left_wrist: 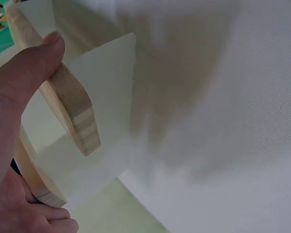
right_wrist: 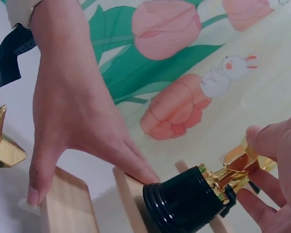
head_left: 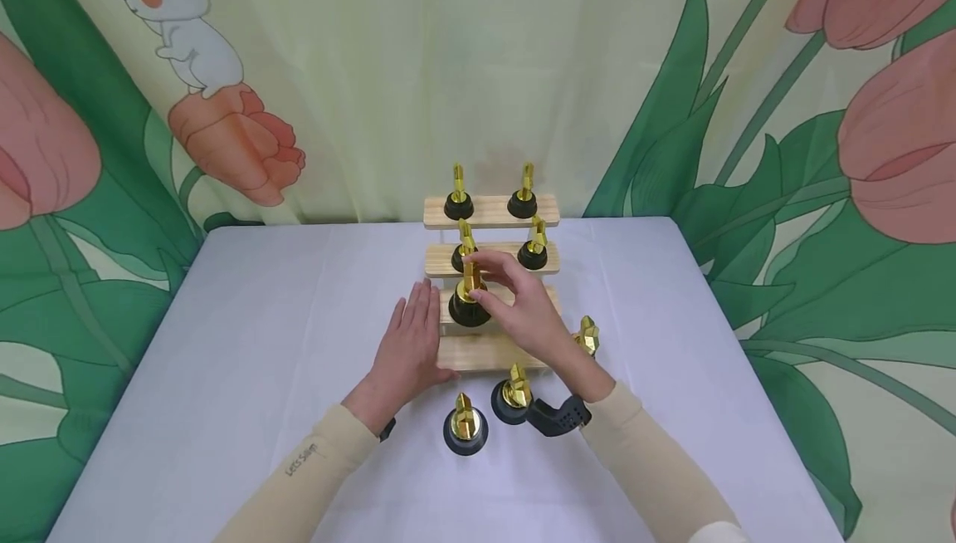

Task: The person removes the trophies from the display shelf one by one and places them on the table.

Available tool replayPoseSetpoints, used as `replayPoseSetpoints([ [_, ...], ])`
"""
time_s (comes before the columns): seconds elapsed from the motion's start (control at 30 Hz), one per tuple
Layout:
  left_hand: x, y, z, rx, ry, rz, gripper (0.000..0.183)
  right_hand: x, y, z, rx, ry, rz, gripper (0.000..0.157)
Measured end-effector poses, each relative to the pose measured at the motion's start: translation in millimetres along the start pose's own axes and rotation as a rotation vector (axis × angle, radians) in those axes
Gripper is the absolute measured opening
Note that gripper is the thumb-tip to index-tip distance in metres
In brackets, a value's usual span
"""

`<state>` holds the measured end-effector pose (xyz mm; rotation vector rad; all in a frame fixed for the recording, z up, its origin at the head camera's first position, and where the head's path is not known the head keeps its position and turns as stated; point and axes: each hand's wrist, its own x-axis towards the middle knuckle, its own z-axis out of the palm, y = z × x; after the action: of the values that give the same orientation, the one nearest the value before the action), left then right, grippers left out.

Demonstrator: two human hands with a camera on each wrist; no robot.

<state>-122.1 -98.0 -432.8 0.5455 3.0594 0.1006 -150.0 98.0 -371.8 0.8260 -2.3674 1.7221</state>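
My right hand (head_left: 532, 315) pinches the gold upper part of a small trophy (head_left: 469, 310) with a round black base. In the right wrist view, thumb and fingers meet on the gold part, and the trophy's black base (right_wrist: 182, 201) is close over a wooden shelf. Along the left side of the tiered wooden stand (head_left: 489, 352) lies my left hand (head_left: 407, 352), fingers straight. Its thumb (left_wrist: 43, 60) touches the lowest shelf's edge. Behind the held trophy, one trophy (head_left: 533, 254) stands on the right of the second shelf; another, on its left, is partly hidden.
Two trophies (head_left: 459, 204) stand on the rear shelf. In front of the stand are two more trophies (head_left: 465, 428) on the white-covered table (head_left: 276, 319). Another trophy (head_left: 588, 335) shows beside the right wrist, partly covered. A tulip-print curtain (head_left: 358, 70) hangs behind the table.
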Motion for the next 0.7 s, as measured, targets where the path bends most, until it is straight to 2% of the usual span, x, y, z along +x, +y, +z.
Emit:
replayPoseSetpoints([
  [0.3,-2.8,1.3,-0.5,0.023,0.017,0.005,0.139,-4,-7,-5.4,-0.02,0.007,-0.047,0.043],
  [0.7,-0.6,-0.4,-0.3,-0.046,0.04,0.023,0.138,-22,-11,-20.5,-0.032,0.052,-0.079,0.043],
])
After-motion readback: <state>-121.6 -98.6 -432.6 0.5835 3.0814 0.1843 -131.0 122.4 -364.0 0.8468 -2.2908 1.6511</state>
